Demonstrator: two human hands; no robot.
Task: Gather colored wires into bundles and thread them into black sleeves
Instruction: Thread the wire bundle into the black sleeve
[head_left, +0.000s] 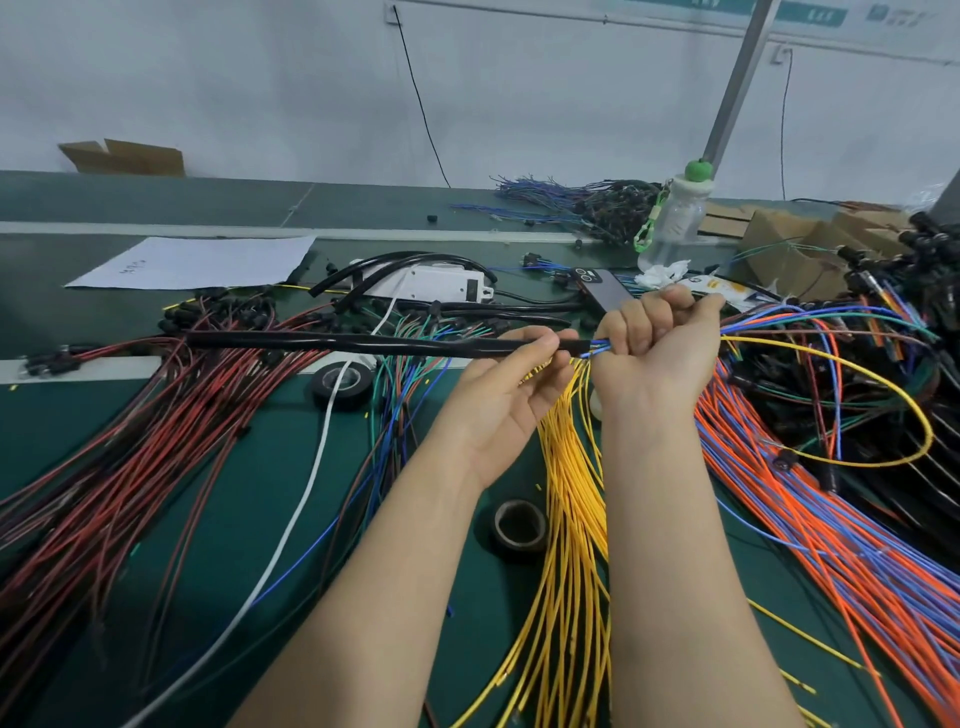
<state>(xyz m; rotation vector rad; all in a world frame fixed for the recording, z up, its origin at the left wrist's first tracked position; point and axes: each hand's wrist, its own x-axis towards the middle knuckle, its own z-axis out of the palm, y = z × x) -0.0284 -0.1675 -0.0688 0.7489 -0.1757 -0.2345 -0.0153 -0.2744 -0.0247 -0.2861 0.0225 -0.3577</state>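
1. Head view, frame centre: I see the left hand (511, 387) pinching the right end of the black sleeve (332, 344), which runs level toward the left.
2. Right hand (657, 340) is a closed fist around the wire bundle (789, 317), just right of the sleeve mouth; blue strands bridge the gap.
3. Lower centre: yellow wires (569, 519) lie on the green table (249, 519), beside a tape roll (519, 526).
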